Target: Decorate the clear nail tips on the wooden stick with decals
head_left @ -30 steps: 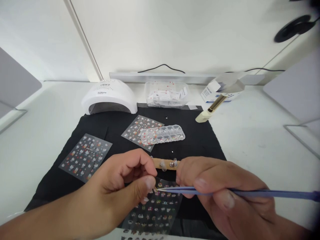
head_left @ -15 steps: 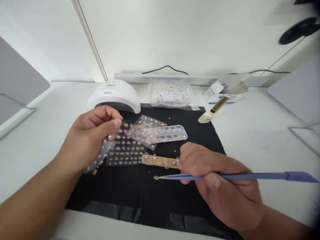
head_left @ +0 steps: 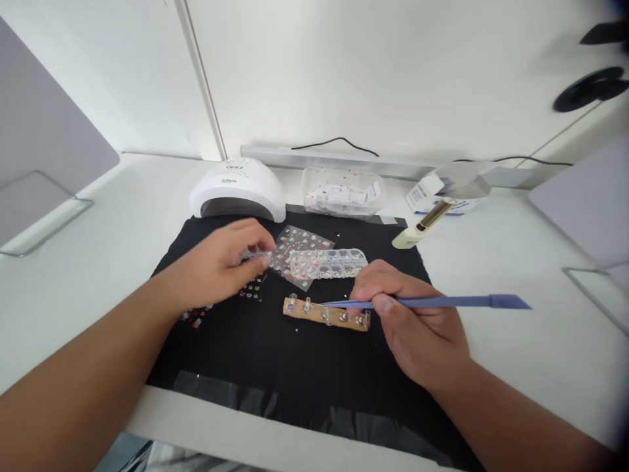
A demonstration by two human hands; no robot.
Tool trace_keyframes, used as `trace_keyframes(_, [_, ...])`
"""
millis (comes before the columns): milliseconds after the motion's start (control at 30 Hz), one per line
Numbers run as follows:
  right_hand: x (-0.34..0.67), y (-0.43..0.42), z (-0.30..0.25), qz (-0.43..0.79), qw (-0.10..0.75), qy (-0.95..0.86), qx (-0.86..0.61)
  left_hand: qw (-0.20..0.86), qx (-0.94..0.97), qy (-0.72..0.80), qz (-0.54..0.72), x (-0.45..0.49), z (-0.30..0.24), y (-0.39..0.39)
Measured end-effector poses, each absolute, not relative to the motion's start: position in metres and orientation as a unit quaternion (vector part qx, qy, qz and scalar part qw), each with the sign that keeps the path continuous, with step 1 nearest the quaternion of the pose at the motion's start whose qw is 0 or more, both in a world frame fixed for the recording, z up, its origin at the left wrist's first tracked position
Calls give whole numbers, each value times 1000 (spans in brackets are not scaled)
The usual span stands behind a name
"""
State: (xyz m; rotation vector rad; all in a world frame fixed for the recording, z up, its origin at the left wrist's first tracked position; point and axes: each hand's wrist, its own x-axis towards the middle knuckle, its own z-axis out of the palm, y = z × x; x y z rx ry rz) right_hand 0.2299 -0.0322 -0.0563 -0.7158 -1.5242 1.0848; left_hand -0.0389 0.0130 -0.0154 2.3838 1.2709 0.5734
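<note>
My left hand (head_left: 223, 262) is closed, with thumb and forefinger nearly together at the clear edge of a sticker sheet (head_left: 253, 288). The hand covers most of that sheet. Purple tweezers (head_left: 432, 302) are gripped in my right hand (head_left: 413, 321). Their tips reach the top edge of a narrow wooden strip (head_left: 314, 314), which carries several clear, nail-like pieces, some with shiny bits. Whether anything sits between the tips is too small to tell. Behind the strip, a clear compartment case (head_left: 344, 263) of small gems overlaps another sticker sheet (head_left: 295, 239).
A black mat (head_left: 275, 367) covers the table's middle. At the back stand a white nail lamp (head_left: 238, 187), a clear plastic box (head_left: 344, 190) with packets and an open carton (head_left: 455, 190). A polish bottle with gold cap (head_left: 417, 226) stands at the mat's right edge.
My left hand has come down and to the right, and the dark sticker sheet is now mostly under it. The tweezers moved up to the wooden strip; the small piece at their tips no longer shows.
</note>
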Motion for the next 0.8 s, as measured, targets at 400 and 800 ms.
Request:
trace_keyframes(400, [229,-24,-64,480,499,-647,-320,204,923,320,71,-32,-17,7])
trace_keyframes(800, [207,20,-30,576,409,-654,-270,231,913,317,112,-25,-28,5])
